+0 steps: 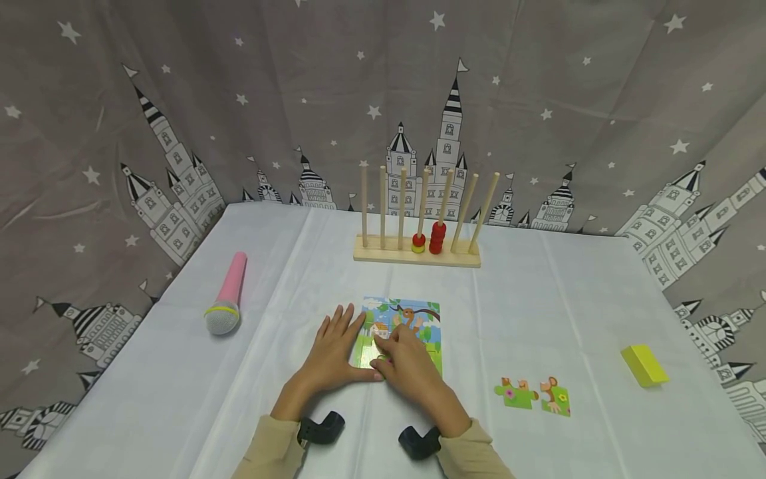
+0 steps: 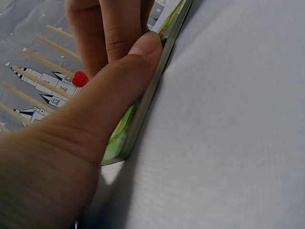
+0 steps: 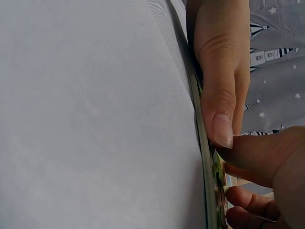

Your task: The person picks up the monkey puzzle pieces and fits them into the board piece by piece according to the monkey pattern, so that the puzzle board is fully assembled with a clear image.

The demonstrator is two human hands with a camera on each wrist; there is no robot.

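A jigsaw puzzle board [image 1: 435, 349] with a picture of trees, a house and a brown animal on a branch lies on the white table before me. My left hand [image 1: 328, 351] rests at its left side, fingers extended along that edge and thumb reaching along the front edge. In the left wrist view, the left thumb [image 2: 128, 67] lies at the board's rim. Over the lower part of the board, my right hand [image 1: 413, 366] has curled fingers and pinches a puzzle piece [image 1: 387, 358] with a bit of pink, mostly hidden. Both thumbs meet in the right wrist view.
Two loose puzzle pieces, one with a pink flower [image 1: 518, 394] and one with a yellow flower [image 1: 556, 397], lie to the right. Farther right is a yellow block [image 1: 644, 365]. A wooden peg stand [image 1: 383, 254] with red and yellow beads stands behind, a pink toy microphone [image 1: 232, 283] left.
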